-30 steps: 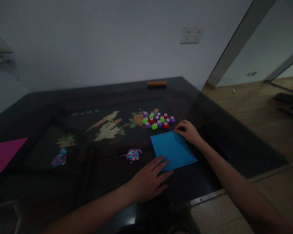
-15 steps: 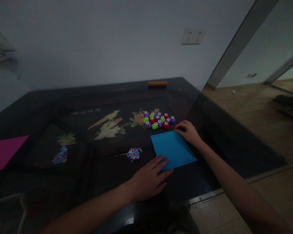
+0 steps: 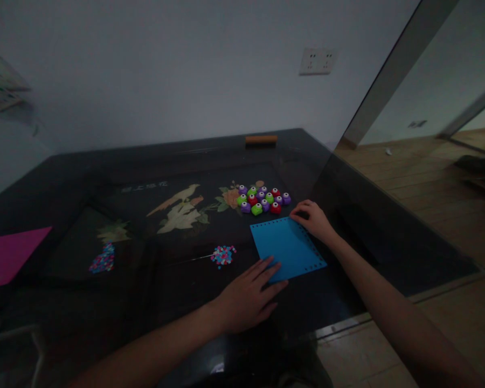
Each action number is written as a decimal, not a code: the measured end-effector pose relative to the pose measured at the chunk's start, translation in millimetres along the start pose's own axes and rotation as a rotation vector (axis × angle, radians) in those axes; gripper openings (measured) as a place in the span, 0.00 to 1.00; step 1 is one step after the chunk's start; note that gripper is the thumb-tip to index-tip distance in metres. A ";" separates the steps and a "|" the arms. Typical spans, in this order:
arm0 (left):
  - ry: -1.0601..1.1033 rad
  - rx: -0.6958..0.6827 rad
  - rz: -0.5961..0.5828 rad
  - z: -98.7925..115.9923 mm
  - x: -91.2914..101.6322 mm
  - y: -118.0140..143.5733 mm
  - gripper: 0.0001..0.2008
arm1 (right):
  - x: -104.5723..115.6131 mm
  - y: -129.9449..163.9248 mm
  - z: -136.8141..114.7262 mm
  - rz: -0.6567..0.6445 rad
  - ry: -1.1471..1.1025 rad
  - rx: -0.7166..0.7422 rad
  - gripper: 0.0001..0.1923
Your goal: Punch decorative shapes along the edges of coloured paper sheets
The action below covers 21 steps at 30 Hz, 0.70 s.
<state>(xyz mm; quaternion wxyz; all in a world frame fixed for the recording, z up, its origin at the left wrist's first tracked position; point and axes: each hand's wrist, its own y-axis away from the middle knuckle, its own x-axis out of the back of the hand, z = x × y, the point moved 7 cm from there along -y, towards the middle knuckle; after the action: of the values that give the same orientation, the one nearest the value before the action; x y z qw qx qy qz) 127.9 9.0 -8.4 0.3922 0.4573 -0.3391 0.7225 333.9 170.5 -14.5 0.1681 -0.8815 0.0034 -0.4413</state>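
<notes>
A blue sheet of paper (image 3: 288, 245) lies on the dark table, with small dark marks like punched holes along its top, its right side and part of its bottom edge. My left hand (image 3: 248, 296) rests flat with fingers spread over the sheet's lower left corner. At the upper right corner, the thumb and fingertips of my right hand (image 3: 311, 218) are pinched together on the paper's edge; anything small between them is hidden. Just behind the sheet sits a cluster of small purple, green and red pieces (image 3: 262, 199) with white, dark-centred tops.
Small pink, blue and white dots form one pile (image 3: 223, 255) left of the sheet and another pile (image 3: 103, 258) further left. A pink sheet (image 3: 14, 256) lies at the left. An orange-brown roll (image 3: 261, 139) is at the back edge. A wall socket (image 3: 317, 61) is above.
Both hands and the blue sheet keep their places. The whole view has shifted very slightly.
</notes>
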 end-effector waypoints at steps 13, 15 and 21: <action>-0.015 -0.062 0.087 4.8 15.7 0.4 0.24 | 17.4 0.5 -1.4 0.101 -0.155 -0.040 0.07; -0.017 -0.077 0.145 7.6 30.8 3.8 0.20 | 28.9 0.1 -7.8 0.154 -0.168 -0.049 0.09; -0.049 -0.080 0.173 3.7 56.6 33.9 0.08 | 42.8 12.1 -87.7 0.124 -0.236 0.110 0.11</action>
<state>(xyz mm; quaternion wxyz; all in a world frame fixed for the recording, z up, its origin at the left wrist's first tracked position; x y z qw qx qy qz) 84.1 4.7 40.9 0.3379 0.4278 -0.4156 0.7281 293.4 126.8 63.7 0.2424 -0.9148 0.0141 -0.3228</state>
